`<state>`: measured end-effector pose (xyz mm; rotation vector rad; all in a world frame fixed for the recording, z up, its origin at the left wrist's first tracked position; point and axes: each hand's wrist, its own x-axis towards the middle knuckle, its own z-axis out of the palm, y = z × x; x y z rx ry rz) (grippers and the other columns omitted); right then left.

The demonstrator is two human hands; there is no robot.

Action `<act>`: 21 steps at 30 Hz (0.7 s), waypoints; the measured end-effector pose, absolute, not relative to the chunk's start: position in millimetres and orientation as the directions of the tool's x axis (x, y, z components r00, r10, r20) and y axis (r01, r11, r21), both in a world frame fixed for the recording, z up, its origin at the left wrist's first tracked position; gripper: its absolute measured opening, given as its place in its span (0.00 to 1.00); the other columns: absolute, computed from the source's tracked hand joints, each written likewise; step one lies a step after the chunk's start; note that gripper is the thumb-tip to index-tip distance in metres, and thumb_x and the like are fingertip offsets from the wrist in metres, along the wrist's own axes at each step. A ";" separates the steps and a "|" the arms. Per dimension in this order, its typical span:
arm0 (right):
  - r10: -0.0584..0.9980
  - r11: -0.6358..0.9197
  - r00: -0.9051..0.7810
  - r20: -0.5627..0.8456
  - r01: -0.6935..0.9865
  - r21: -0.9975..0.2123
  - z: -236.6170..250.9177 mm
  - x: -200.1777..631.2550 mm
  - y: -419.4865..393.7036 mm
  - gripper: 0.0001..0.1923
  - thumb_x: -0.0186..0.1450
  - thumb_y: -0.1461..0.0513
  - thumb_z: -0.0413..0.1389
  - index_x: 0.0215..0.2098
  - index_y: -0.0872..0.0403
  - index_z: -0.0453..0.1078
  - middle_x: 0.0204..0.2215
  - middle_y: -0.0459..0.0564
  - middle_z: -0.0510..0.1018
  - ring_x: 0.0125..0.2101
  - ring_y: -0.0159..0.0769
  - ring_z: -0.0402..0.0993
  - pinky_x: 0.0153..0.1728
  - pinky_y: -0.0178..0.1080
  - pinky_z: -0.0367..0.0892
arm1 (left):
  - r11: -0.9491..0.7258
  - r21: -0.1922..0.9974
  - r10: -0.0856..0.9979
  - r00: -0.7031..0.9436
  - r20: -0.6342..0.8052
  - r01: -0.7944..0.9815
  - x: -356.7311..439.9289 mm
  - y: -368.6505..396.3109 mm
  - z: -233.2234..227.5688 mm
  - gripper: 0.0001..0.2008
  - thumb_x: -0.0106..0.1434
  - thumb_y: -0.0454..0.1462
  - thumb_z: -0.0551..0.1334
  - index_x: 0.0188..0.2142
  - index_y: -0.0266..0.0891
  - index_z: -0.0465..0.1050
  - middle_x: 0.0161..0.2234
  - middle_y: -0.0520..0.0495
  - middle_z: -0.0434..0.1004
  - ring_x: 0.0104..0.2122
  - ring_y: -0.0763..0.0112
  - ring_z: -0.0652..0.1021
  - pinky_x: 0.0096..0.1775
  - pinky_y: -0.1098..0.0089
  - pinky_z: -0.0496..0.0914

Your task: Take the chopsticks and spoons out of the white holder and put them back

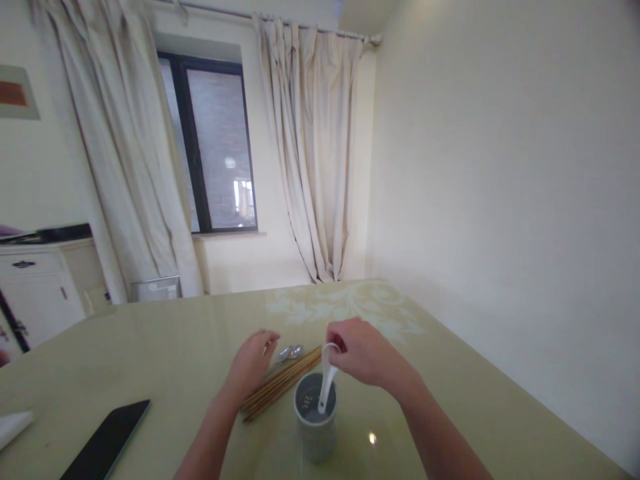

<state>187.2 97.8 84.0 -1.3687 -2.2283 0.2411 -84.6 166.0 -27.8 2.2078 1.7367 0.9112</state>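
Note:
A white soup spoon (327, 381) is held by my right hand (354, 350), which grips it near its bowl. Its handle tip, with a small hole, points down into a grey cylindrical utensil holder (316, 441). The holder stands upright, and drain holes show in its bottom. My left hand (254, 360) hovers over the near-left side of a bundle of wooden chopsticks (285, 383), fingers loosely bent and apart, with nothing seen in them. Just beyond the chopsticks lie metal spoons (290, 353), partly hidden by that hand.
A black phone-like slab (107, 440) lies on the glossy green table (190, 373) at the left, with a white object (14, 427) at the edge of view. A wall (500, 200) runs along the table's right side. Curtains (320, 147) and a white cabinet (45, 280) stand behind.

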 end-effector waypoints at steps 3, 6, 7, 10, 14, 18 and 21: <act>0.846 0.503 -0.267 0.462 0.690 -0.521 91.1 196.0 101.5 0.09 0.62 0.66 0.56 0.36 0.51 0.78 0.23 0.43 0.77 0.25 0.33 0.70 0.29 0.35 0.58 | -0.473 0.622 0.846 0.124 0.519 0.624 -61.3 146.8 15.8 0.17 0.75 0.45 0.53 0.50 0.42 0.78 0.50 0.42 0.83 0.48 0.61 0.81 0.51 0.61 0.74; 0.846 0.504 -0.156 0.509 0.541 -0.673 91.1 191.1 103.3 0.10 0.64 0.65 0.55 0.39 0.51 0.78 0.24 0.43 0.78 0.25 0.34 0.74 0.29 0.35 0.63 | -0.599 0.603 0.790 0.268 0.551 0.526 -30.4 120.1 45.1 0.17 0.75 0.46 0.56 0.55 0.45 0.76 0.53 0.42 0.81 0.52 0.60 0.79 0.55 0.61 0.73; 0.849 0.504 -0.131 0.511 0.491 -0.711 90.7 187.2 102.5 0.09 0.65 0.64 0.55 0.39 0.51 0.77 0.24 0.43 0.79 0.25 0.34 0.76 0.29 0.35 0.65 | -0.615 0.591 0.782 0.311 0.540 0.522 -21.3 112.9 49.7 0.17 0.74 0.45 0.58 0.57 0.45 0.74 0.54 0.42 0.81 0.52 0.60 0.79 0.55 0.61 0.72; 0.862 0.495 -0.107 0.495 0.385 -0.779 91.6 176.1 96.9 0.09 0.69 0.58 0.56 0.43 0.51 0.77 0.27 0.45 0.81 0.28 0.37 0.80 0.31 0.36 0.71 | -0.639 0.569 0.767 0.369 0.525 0.517 -8.2 104.7 52.3 0.17 0.74 0.40 0.57 0.61 0.45 0.69 0.54 0.42 0.80 0.52 0.60 0.80 0.54 0.62 0.72; 0.887 0.459 -0.134 0.443 0.367 -0.809 83.1 176.6 90.0 0.24 0.70 0.47 0.58 0.58 0.51 0.72 0.35 0.48 0.82 0.29 0.38 0.81 0.31 0.38 0.73 | -0.588 0.476 0.793 0.348 0.500 0.654 -31.0 127.0 37.5 0.16 0.77 0.39 0.49 0.54 0.42 0.74 0.48 0.41 0.80 0.48 0.60 0.79 0.51 0.63 0.71; 0.901 0.419 -0.072 0.428 0.404 -0.813 32.2 188.0 85.4 0.26 0.71 0.43 0.55 0.58 0.50 0.71 0.41 0.51 0.81 0.32 0.38 0.81 0.32 0.38 0.73 | -0.285 0.345 0.943 0.198 0.266 0.894 -72.8 161.9 -5.0 0.18 0.76 0.35 0.48 0.43 0.39 0.77 0.45 0.41 0.77 0.42 0.64 0.79 0.48 0.67 0.70; 0.911 0.358 0.057 0.407 0.377 -0.854 -19.4 194.6 81.2 0.27 0.72 0.41 0.51 0.54 0.51 0.72 0.42 0.53 0.81 0.33 0.40 0.80 0.33 0.40 0.72 | -0.217 0.325 0.968 0.160 0.194 0.920 -93.8 178.6 -41.3 0.20 0.71 0.26 0.48 0.43 0.36 0.78 0.42 0.39 0.77 0.43 0.65 0.78 0.49 0.69 0.69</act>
